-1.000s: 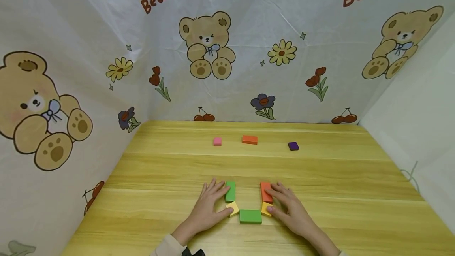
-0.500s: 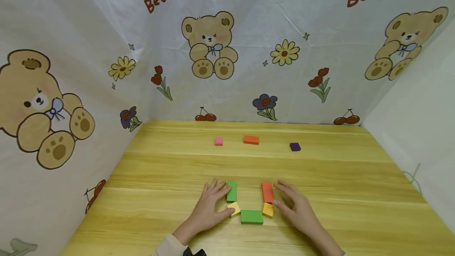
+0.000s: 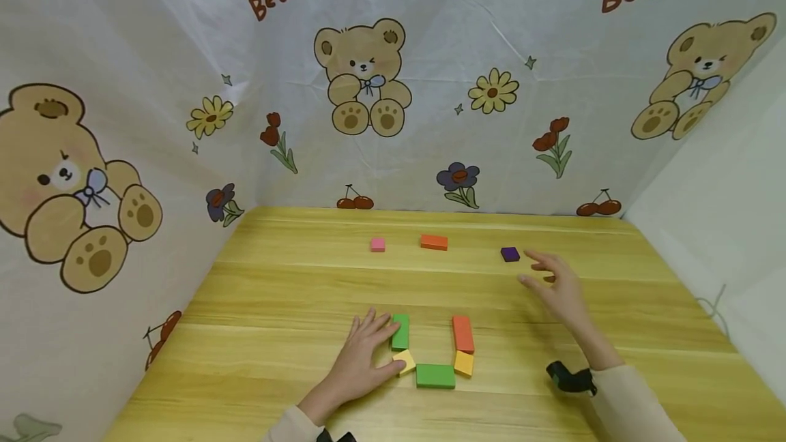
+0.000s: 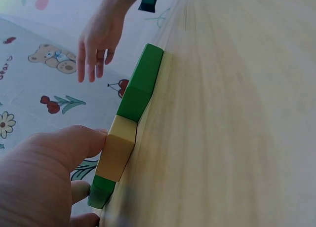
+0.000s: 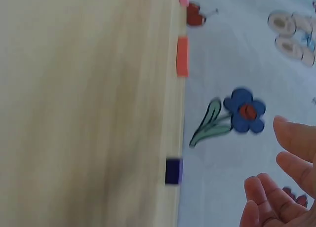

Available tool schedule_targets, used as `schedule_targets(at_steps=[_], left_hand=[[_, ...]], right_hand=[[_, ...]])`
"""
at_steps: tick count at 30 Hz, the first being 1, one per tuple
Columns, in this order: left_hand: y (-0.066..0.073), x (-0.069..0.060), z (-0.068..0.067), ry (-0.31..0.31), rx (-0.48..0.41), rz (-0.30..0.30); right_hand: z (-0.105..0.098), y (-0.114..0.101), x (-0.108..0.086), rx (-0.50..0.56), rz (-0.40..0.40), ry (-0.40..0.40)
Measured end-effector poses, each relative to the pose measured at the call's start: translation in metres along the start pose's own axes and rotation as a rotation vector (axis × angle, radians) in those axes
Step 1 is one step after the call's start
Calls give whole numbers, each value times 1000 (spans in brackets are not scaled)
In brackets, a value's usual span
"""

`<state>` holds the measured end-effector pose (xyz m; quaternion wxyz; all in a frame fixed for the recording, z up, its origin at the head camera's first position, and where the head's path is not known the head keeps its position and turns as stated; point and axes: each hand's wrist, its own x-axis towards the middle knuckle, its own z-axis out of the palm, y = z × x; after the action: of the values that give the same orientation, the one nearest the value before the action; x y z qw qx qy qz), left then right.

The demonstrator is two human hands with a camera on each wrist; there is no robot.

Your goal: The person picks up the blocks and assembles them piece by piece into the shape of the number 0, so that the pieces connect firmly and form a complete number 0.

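Observation:
My left hand rests on the table, fingertips at an upright-lying green block and thumb on a pale yellow block. A second green block lies crosswise at the near side, touching or almost touching the yellow one. On the right of this U-shaped row are an amber block and a red-orange block. My right hand, fingers loosely bent and holding nothing, hovers just right of a small dark purple block. The right wrist view shows that purple block apart from the fingers.
Farther back on the wooden table lie a pink block and an orange block. A white bear-print cloth hangs behind and at the left. A pale wall stands at the right.
My right hand has left the red-orange and amber blocks and moved forward and right, near the purple block. The left hand stays in place.

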<state>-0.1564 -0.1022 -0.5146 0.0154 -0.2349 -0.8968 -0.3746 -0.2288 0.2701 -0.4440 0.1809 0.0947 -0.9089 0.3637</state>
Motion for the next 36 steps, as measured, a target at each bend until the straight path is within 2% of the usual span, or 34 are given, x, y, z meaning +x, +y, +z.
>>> schedule_targets(at_steps=[7,14,19,25,31,36], left_hand=[[-2,1,0,14,5,23],[-2,0,1,22,5,28],[-2,0,0,14,2,22],[-1,1,-1,10,-16,16],[-1,0,-1,6,-22,20],[1,0,-2,-6,-33,1]], right_hand=[[-11,30,45,-6,105,-83],[0,47,69,15,199,-184],[11,54,76,73,286,-272],[20,59,78,57,317,-327],[27,64,78,55,357,-333],[32,68,78,8,342,-310]])
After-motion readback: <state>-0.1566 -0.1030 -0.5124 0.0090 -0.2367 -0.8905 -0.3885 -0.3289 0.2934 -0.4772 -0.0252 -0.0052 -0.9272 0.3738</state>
